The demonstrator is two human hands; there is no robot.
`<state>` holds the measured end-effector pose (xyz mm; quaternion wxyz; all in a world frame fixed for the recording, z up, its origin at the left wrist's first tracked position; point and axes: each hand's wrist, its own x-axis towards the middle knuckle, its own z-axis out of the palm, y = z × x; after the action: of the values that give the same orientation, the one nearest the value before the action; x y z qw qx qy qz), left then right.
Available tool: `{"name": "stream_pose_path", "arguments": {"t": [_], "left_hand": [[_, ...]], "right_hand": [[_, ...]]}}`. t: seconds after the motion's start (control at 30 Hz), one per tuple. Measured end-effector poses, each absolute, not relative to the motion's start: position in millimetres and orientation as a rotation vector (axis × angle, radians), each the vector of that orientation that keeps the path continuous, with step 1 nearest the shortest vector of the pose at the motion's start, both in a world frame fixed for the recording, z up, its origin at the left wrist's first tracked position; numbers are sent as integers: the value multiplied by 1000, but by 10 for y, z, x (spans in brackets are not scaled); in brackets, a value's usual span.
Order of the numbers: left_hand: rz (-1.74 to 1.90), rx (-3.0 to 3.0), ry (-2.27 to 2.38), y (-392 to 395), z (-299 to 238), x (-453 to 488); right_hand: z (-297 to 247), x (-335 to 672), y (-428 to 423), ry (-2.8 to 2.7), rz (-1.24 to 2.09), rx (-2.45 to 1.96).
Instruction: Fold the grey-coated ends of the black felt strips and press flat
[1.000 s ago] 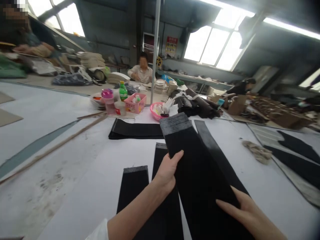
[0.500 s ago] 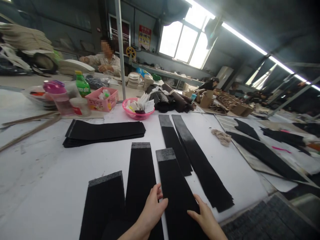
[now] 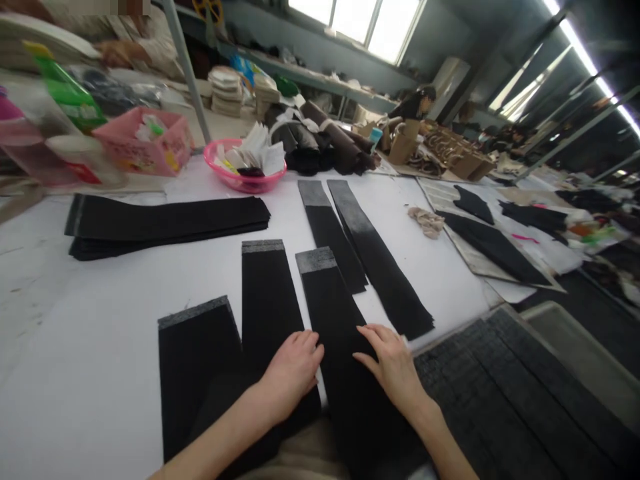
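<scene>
A stack of black fabric strips [image 3: 334,313] with a grey band at its far end lies in front of me, between my hands. At its left edge is my left hand [image 3: 294,363], fingers bent and pressed together; what they pinch, if anything, is hidden. My right hand [image 3: 393,367] rests on the stack's right side, thumb and forefinger apart. Left of it lie another grey-ended black stack [image 3: 270,293], partly under my left forearm, and a wider black stack [image 3: 197,360]. Beyond my right hand lie a long black strip stack [image 3: 387,273] and a shorter one [image 3: 333,243].
Across the white table [image 3: 115,347] lie a thick black stack [image 3: 170,223], a pink basin [image 3: 245,181] with papers, a pink box [image 3: 145,150] and a crumpled beige cloth [image 3: 426,222]. Dark slabs [image 3: 520,393] sit at lower right. A co-worker [image 3: 135,43] is at far left.
The view has tilted down and shifted right. My left fingers have curled in more at the strip's edge. My right hand has moved farther up the same stack.
</scene>
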<state>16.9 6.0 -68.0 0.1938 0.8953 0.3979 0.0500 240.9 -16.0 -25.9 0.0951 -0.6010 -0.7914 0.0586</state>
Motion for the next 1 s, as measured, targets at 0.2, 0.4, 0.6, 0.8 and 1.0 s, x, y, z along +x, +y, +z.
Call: {"name": "stream_pose_path", "arguments": {"t": [0.2,0.4,0.6,0.8,1.0], "left_hand": [[172,2564,1026,80,-685,70],[219,2550,1018,55,-713,62],[163,2577,1018,68,-722,55],[180,2560,1013,71,-738,42],[217,2463,1015,83,-686,14]], "right_hand": [[-211,2511,-662,-2623,570,-1549],[-419,2562,-1126,-2779,538,-1533],[-484,2683,-1166,-2696,563,-1498],[-375,2833,-1054,-2176,937,-1581],[-191,2915,-773,-1505,995,-1803]]}}
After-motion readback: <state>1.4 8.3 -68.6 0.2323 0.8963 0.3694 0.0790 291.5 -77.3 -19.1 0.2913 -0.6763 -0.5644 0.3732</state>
